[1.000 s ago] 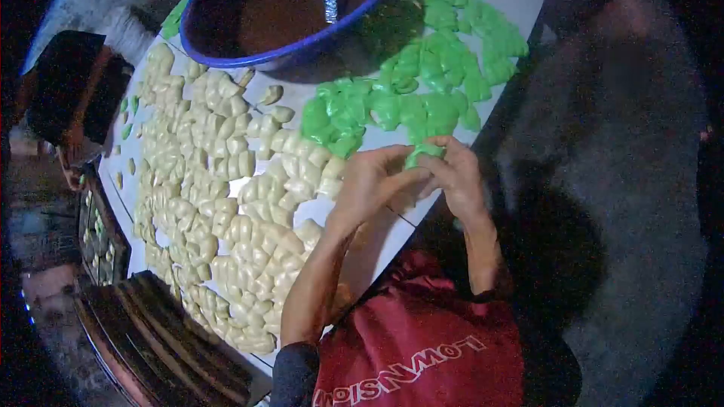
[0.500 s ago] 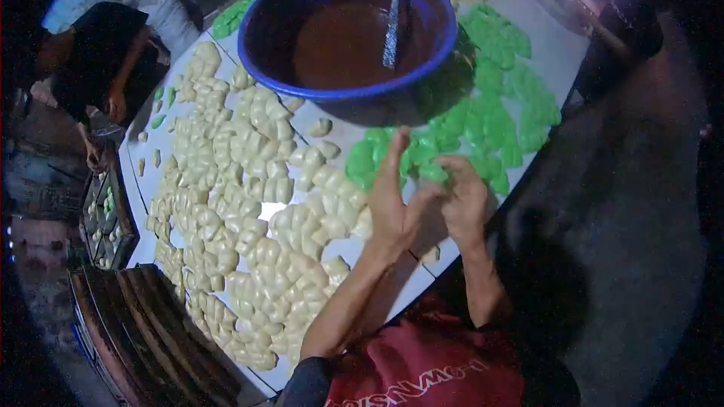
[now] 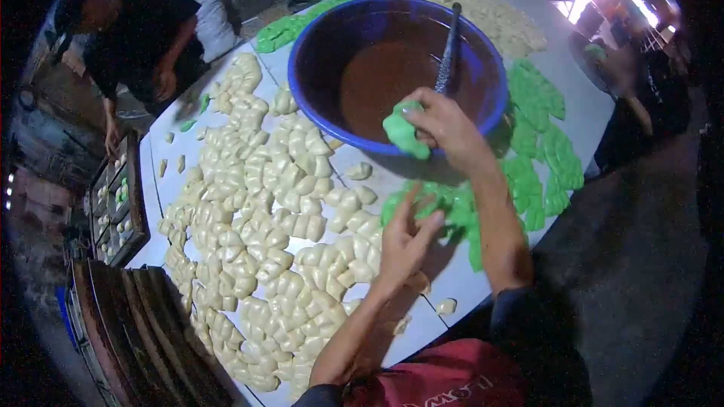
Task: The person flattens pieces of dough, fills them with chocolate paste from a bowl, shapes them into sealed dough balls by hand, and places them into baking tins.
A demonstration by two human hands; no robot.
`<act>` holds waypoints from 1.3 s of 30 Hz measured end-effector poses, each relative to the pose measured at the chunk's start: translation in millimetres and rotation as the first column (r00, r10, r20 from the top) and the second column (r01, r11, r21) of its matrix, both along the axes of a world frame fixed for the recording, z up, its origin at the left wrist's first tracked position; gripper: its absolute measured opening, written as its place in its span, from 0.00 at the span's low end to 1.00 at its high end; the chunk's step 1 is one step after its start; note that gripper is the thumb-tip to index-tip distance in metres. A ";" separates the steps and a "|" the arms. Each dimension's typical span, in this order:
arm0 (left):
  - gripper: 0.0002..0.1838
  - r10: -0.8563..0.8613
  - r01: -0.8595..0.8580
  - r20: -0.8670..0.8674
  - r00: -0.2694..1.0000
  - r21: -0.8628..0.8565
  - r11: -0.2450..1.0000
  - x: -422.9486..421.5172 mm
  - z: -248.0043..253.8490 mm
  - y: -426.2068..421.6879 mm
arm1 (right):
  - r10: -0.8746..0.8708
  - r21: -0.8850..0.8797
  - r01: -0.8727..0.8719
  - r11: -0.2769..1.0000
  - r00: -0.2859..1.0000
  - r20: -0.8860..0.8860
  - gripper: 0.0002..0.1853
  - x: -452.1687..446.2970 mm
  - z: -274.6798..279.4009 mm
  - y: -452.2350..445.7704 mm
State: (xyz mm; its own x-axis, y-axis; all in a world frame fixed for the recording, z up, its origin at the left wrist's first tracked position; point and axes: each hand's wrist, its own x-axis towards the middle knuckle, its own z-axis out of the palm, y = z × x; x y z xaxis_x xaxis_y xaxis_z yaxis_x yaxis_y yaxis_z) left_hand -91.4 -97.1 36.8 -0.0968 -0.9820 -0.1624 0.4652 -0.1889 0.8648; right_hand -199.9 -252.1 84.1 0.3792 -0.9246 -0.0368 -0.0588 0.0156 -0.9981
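Note:
My right hand (image 3: 445, 124) is closed on a green dough piece (image 3: 405, 131), held over the near rim of a blue basin (image 3: 332, 130). Brown filling (image 3: 385, 79) lies in the basin, and a dark-handled utensil (image 3: 448, 53) leans in it. My left hand (image 3: 409, 241) hovers at the near edge of the green dough pieces (image 3: 528, 181), its fingers apart and nothing visible in them. Left of it, many cream dough pieces (image 3: 264, 181) cover much of the white table (image 3: 411, 328).
A person (image 3: 143, 38) in dark clothes bends over a compartmented tray (image 3: 117, 203) at the left. Another person's arm (image 3: 637, 98) shows at the right. Stacked trays (image 3: 143, 332) stand at the lower left, and more pale dough (image 3: 483, 4) lies behind the basin.
My right hand has moved forward and up to the basin with the green piece. My left hand has separated from it and stays nearer my body. The view has shifted, showing more of the far side.

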 end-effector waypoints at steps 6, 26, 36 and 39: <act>0.25 -0.256 0.222 0.313 0.915 0.141 0.965 49.9 -11.3 21.1 | 0.126 -0.177 -0.558 0.810 0.462 -0.878 0.15 34.5 -96.2 -125.0; 0.23 0.206 -0.198 -0.113 0.972 0.077 0.977 82.9 11.1 32.3 | 0.250 0.238 -0.341 0.910 0.906 0.341 0.07 78.0 21.3 35.5; 0.17 0.599 -0.554 -0.286 0.748 0.229 0.801 165.1 0.7 128.8 | 0.464 0.172 -0.490 0.854 0.869 0.173 0.23 149.7 -13.3 181.0; 0.15 0.692 -0.665 -0.083 0.717 0.218 0.714 193.3 -10.0 154.5 | 0.462 -0.357 -0.525 0.773 0.850 -0.251 0.28 178.7 -25.9 213.4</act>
State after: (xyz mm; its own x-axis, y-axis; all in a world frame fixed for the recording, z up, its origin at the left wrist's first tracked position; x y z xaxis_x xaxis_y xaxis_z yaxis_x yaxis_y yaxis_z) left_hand 101.9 57.4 26.8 0.5494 -0.7523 -0.3637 0.6409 0.1001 0.7610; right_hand -21.1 -38.7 58.2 0.8071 -0.5551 0.2014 -0.0871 -0.4493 -0.8892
